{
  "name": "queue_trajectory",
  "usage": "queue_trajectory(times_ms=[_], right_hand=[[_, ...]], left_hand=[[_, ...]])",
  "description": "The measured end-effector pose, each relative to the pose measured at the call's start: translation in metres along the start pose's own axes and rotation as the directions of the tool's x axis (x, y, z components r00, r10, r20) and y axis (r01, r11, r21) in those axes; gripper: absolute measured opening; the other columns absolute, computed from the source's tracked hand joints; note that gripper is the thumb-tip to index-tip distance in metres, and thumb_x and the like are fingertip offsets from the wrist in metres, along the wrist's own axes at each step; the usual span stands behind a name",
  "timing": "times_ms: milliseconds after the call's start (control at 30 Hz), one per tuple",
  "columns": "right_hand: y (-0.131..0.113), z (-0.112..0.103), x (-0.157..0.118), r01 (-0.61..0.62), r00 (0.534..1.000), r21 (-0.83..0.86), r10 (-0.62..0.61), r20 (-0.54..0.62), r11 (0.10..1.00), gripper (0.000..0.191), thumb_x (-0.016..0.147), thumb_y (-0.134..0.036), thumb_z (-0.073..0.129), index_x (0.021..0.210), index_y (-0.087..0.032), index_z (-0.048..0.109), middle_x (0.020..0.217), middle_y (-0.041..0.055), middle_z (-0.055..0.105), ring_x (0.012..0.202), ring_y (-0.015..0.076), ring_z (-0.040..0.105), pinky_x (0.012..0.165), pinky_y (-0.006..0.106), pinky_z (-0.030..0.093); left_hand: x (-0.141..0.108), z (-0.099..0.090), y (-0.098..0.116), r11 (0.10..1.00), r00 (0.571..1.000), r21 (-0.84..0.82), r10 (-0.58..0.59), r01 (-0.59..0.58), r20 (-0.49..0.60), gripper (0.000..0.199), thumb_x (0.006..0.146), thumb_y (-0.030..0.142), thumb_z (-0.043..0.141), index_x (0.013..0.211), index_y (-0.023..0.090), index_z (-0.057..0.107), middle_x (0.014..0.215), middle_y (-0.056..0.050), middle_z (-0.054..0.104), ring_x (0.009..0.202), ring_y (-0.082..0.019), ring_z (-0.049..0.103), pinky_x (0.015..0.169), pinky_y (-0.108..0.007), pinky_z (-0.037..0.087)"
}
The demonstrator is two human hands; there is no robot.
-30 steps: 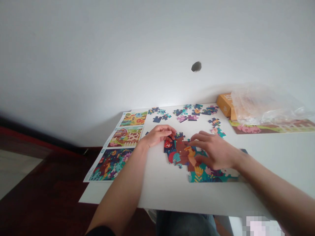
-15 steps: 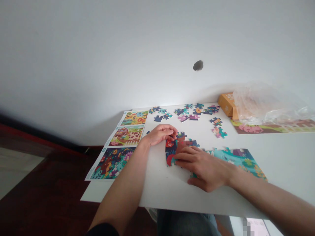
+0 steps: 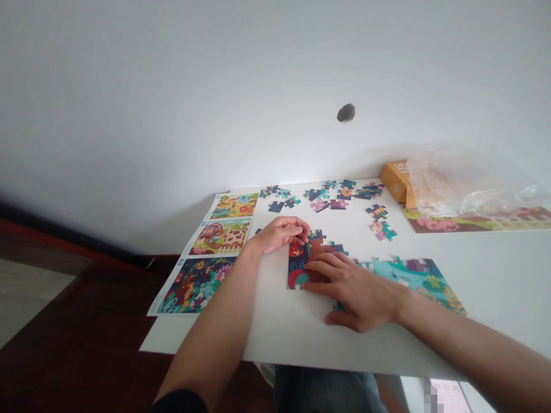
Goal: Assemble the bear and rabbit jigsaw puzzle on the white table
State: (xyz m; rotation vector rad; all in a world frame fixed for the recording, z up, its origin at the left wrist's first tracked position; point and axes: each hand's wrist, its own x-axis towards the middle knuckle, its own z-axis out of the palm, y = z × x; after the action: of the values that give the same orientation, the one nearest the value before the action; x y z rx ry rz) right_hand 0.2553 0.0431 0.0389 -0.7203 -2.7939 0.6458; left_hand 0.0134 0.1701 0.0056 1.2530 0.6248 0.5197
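Note:
A partly joined jigsaw (image 3: 297, 278) in dark blue and red lies flat on the white table (image 3: 284, 332). My right hand (image 3: 355, 289) rests on it with fingers spread, its fingertips at the red and teal part. At the jigsaw's upper left edge is my left hand (image 3: 284, 234), its fingers curled together; whether a piece is between them is hidden. A joined turquoise section (image 3: 394, 272) extends to the right, partly under my right wrist. Loose pieces (image 3: 319, 205) lie in groups behind the hands, with others (image 3: 383, 230) further right.
On the left lies a sheet with three printed pictures (image 3: 219, 237). At the back right an orange box (image 3: 396, 182) stands beside a clear plastic bag (image 3: 465, 183), with a pig-and-fence picture strip (image 3: 439, 223) under the bag. The wall (image 3: 258, 103) rises behind the table.
The fingers of my right hand have shifted slightly left and up, and more of the jigsaw's lower left corner shows. My left hand has barely moved.

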Motion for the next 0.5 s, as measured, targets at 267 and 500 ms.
queue_trajectory(times_ms=[267, 500], right_hand=[[0.001, 0.0, -0.001, -0.023, 0.996, 0.033, 0.026, -0.08, 0.999, 0.074, 0.08, -0.046, 0.067, 0.146, -0.02, 0.044, 0.147, 0.0164, 0.039, 0.137, 0.0349, 0.031, 0.114, 0.054, 0.023], [0.005, -0.011, -0.004, -0.072, 0.996, 0.02, 0.073, -0.057, 0.997, 0.068, 0.074, -0.043, 0.072, 0.137, -0.024, 0.054, 0.147, 0.015, 0.037, 0.137, 0.0365, 0.032, 0.11, 0.055, 0.028]], left_hand=[[0.0, 0.001, 0.0, 1.0, 1.0, 0.006, -0.018, 0.018, -0.023, 0.026, 0.085, 0.029, 0.069, 0.103, 0.01, 0.069, 0.093, -0.012, 0.069, 0.088, -0.018, 0.067, 0.079, -0.028, 0.053], [0.0, -0.001, 0.0, 0.999, 0.999, 0.025, -0.03, 0.031, -0.018, 0.027, 0.085, 0.029, 0.07, 0.103, 0.01, 0.069, 0.094, -0.013, 0.07, 0.089, -0.019, 0.068, 0.08, -0.029, 0.053]])
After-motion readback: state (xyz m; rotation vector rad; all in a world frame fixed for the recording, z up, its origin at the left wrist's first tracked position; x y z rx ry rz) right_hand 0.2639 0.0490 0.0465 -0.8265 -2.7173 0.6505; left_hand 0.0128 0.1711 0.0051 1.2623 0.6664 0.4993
